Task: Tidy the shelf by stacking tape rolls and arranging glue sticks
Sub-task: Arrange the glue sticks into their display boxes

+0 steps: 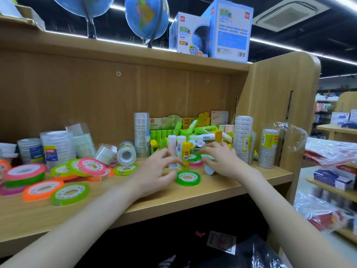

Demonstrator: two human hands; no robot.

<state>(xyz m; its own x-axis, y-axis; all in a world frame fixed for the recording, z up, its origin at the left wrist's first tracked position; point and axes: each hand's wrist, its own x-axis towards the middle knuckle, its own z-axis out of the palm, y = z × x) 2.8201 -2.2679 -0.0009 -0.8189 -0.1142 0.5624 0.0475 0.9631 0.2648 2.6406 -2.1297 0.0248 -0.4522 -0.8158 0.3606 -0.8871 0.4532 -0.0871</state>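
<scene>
Three glue sticks stand upright on the wooden shelf [135, 192]: a pink-white one [172, 149], a white one [181, 146] and a yellow one [187, 151]. My left hand [156, 171] hovers just left of them, fingers spread and loosely curved, holding nothing I can see. My right hand [222, 161] lies palm down to their right, fingers reaching over a small pile of green and pink tape rolls [195, 160]. A white glue stick [209, 169] lies under its palm. One green tape roll [188, 177] lies flat between my hands. Both hands are blurred.
Loose neon tape rolls [56, 188] lie scattered at left, with clear tape packs [58, 146] behind. Tall clear tape stacks [141, 132] [243, 138] [269, 147] flank a display box of jumbled green glue sticks [193, 130]. Globes [146, 16] stand on the shelf above.
</scene>
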